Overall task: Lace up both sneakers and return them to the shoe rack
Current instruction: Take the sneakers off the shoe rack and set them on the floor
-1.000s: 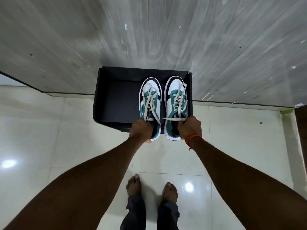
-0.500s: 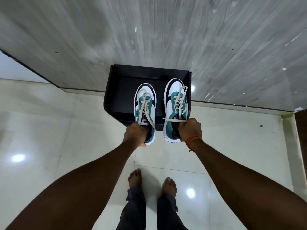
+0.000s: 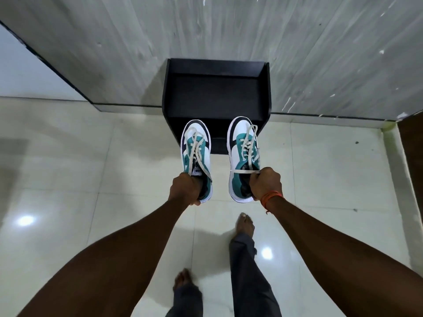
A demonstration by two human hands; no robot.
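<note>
Two white, teal and black sneakers hang in the air in front of a black shoe rack (image 3: 216, 94) that stands against the wall. My left hand (image 3: 186, 189) grips the heel of the left sneaker (image 3: 196, 152), whose cream laces lie loose across the tongue. My right hand (image 3: 265, 185) grips the heel of the right sneaker (image 3: 243, 154); one lace runs taut across its opening. Both toes point at the rack's front edge. The rack's top shelf holds nothing.
The floor is glossy pale tile with light reflections. My bare feet (image 3: 246, 226) are mid-step below the hands. A grey wood-grain wall (image 3: 229, 28) rises behind the rack. A brown door edge (image 3: 412, 156) is at the right.
Both sneakers have come off the rack's shelf toward me and now hang in front of it. The rack looks farther away and my feet have shifted into a step.
</note>
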